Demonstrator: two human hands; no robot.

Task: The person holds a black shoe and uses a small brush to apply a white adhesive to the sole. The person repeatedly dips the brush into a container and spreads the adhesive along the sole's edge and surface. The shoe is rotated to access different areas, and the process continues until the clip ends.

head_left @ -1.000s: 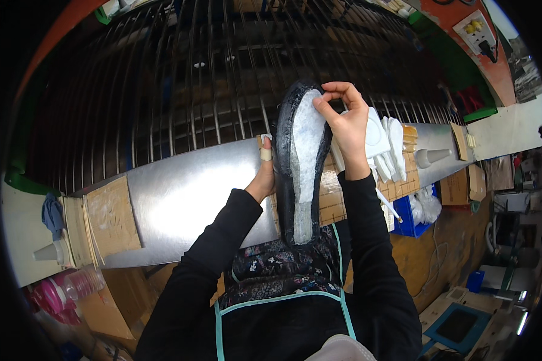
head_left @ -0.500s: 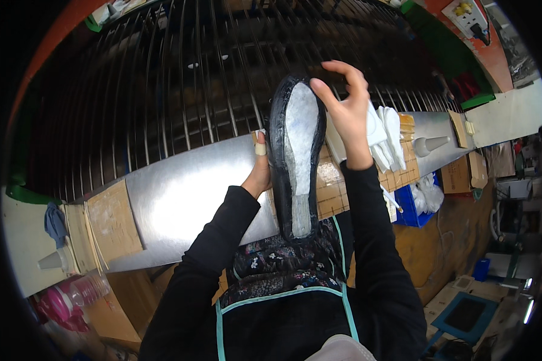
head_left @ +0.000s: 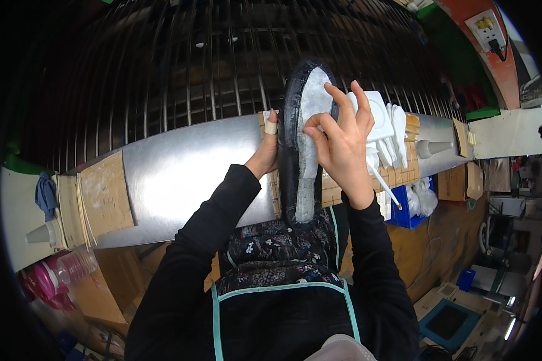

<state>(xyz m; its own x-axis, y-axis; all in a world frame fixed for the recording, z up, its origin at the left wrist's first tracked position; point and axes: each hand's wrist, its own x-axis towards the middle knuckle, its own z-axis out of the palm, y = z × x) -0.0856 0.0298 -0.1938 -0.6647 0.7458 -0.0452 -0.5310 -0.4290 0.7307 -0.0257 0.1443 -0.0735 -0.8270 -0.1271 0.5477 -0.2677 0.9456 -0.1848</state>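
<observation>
A black shoe [head_left: 289, 162] stands nearly upright with its underside facing me. A whitish sole lining [head_left: 315, 93] covers the middle of that underside, narrowing to a greyer strip near the lower end. My left hand [head_left: 264, 156] grips the shoe's left side; a pale wrap circles its thumb, and its other fingers are hidden behind the shoe. Over the middle of the lining is my right hand [head_left: 346, 153], thumb and index finger pinched together at the surface. Its other fingers stay stretched out. Whatever lies in that pinch is too small to make out.
Metal bars [head_left: 186, 78] span the far side beyond a steel tabletop [head_left: 186, 174]. To the right are a white container [head_left: 377, 114], folded white cloths [head_left: 397, 129], a white stick [head_left: 386, 189], a grey cone [head_left: 433, 148] and a blue bin [head_left: 400, 215]. Cardboard [head_left: 109, 192] lies at left.
My right hand has come down from the shoe's upper edge to the middle of the lining, its thumb and index finger closing together. The shoe has turned slightly and shifted up.
</observation>
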